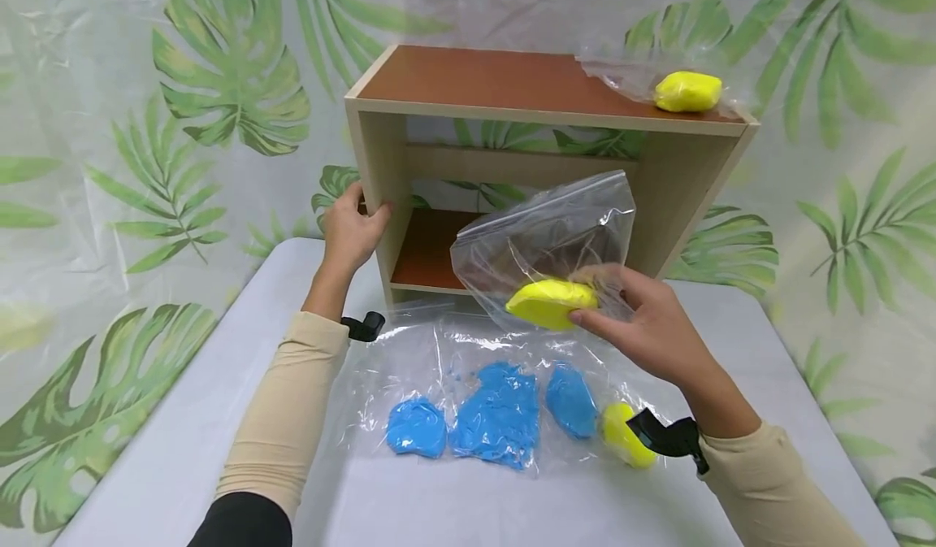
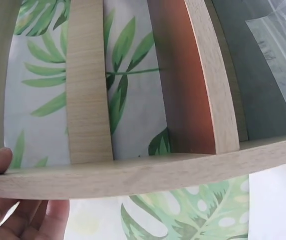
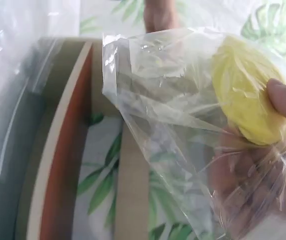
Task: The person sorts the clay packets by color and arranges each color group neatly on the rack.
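Observation:
My left hand holds the left side panel of a small wooden shelf, thumb on the inner side and fingers outside. In front of the shelf's opening, my right hand pinches a clear zip bag through its film at a yellow lump, which looks like modelling clay. The right wrist view shows the thumb on top of the yellow lump and the fingers beneath, seen through the plastic. The bag's zip edge points up and away from that hand.
On the shelf's top right lies another bagged yellow lump. Before the shelf, clear bags on the white table hold blue lumps and a yellow lump. Behind stands a leaf-patterned sheet.

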`<state>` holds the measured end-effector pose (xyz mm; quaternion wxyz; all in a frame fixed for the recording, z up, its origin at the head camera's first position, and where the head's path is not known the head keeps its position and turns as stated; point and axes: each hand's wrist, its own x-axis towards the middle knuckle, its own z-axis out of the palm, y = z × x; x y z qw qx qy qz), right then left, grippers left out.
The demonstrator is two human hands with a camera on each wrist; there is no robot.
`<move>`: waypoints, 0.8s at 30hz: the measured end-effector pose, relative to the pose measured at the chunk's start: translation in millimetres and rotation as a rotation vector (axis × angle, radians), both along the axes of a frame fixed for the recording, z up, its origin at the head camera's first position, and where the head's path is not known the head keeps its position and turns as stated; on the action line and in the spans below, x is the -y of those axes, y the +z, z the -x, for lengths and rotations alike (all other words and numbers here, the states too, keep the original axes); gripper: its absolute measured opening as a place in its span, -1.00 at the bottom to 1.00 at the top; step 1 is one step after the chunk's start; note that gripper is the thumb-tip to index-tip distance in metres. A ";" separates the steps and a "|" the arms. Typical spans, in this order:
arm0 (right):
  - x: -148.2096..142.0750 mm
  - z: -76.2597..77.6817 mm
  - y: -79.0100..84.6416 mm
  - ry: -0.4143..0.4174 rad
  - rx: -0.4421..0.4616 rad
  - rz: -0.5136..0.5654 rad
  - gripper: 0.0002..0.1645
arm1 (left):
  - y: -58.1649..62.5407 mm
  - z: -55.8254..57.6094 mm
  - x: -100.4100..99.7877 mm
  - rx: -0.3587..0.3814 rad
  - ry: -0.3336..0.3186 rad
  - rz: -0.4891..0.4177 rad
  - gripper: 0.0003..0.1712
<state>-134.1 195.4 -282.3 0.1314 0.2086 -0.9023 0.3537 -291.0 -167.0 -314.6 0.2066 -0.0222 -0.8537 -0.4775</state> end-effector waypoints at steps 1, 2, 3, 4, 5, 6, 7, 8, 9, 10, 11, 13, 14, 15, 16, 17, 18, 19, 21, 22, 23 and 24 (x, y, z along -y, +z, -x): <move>3.5 1.2 2.8 0.004 0.002 0.000 -0.54 | 0.3 0.2 0.0 0.001 -0.005 -0.011 -0.48; 6.8 2.4 5.7 0.008 0.007 0.002 -0.54 | 0.7 0.4 0.0 0.004 -0.010 -0.022 -0.48; 10.1 3.4 8.7 0.013 0.015 0.005 -0.54 | 1.1 0.5 0.0 0.004 -0.016 -0.036 -0.48; 13.0 4.3 11.6 0.017 0.025 0.011 -0.54 | 1.3 0.5 0.2 0.005 -0.021 -0.047 -0.48; 15.8 5.0 14.6 0.020 0.038 0.018 -0.54 | 1.6 0.5 0.3 0.008 -0.024 -0.049 -0.48; 18.1 5.8 17.3 0.026 0.046 0.026 -0.54 | 1.9 0.3 0.4 0.011 -0.026 -0.049 -0.48; 20.5 6.5 20.1 0.035 0.054 0.035 -0.54 | 2.1 0.1 0.5 0.013 -0.027 -0.049 -0.48; 22.8 7.2 22.8 0.046 0.059 0.044 -0.54 | 2.1 -0.1 0.6 0.017 -0.028 -0.047 -0.47; 25.2 7.9 25.6 0.058 0.061 0.049 -0.54 | 2.3 -0.5 0.7 0.021 -0.028 -0.045 -0.47; 27.5 8.7 28.2 0.071 0.060 0.052 -0.55 | 2.3 -0.8 0.9 0.023 -0.025 -0.041 -0.47; 30.0 9.4 31.0 0.083 0.056 0.053 -0.55 | 2.2 -0.8 1.0 0.025 -0.024 -0.035 -0.47; 35.0 11.0 36.3 0.110 0.042 0.055 -0.56 | 1.9 -1.0 1.3 0.026 -0.024 -0.033 -0.47; 37.4 11.6 39.0 0.122 0.033 0.056 -0.56 | 1.6 -0.9 1.5 0.024 -0.024 -0.032 -0.48; 39.8 12.0 41.6 0.133 0.025 0.059 -0.56 | 1.4 -0.7 1.7 0.023 -0.021 -0.029 -0.48; 42.0 12.0 44.2 0.143 0.016 0.062 -0.56 | 1.1 -0.2 1.7 0.020 -0.018 -0.025 -0.49; 44.1 11.9 46.7 0.150 0.010 0.064 -0.56 | 0.7 0.3 1.8 0.016 -0.013 -0.019 -0.50; 46.0 11.8 49.1 0.157 0.003 0.067 -0.56 | 0.7 0.3 1.8 0.015 -0.010 -0.015 -0.50; 47.8 11.8 51.2 0.162 -0.001 0.070 -0.56 | 0.5 0.8 2.0 0.014 -0.007 -0.014 -0.51; 50.6 11.7 55.0 0.167 -0.005 0.077 -0.55 | 0.3 1.4 2.3 0.013 0.001 -0.010 -0.51; 51.7 11.7 56.6 0.168 -0.003 0.078 -0.55 | 0.2 1.5 2.6 0.012 0.000 -0.009 -0.51; 52.6 11.6 58.2 0.165 0.000 0.079 -0.55 | 0.3 1.4 2.7 0.012 -0.003 -0.013 -0.51; 53.4 11.6 59.6 0.162 0.004 0.081 -0.55 | 0.3 1.4 2.9 0.011 -0.010 -0.019 -0.51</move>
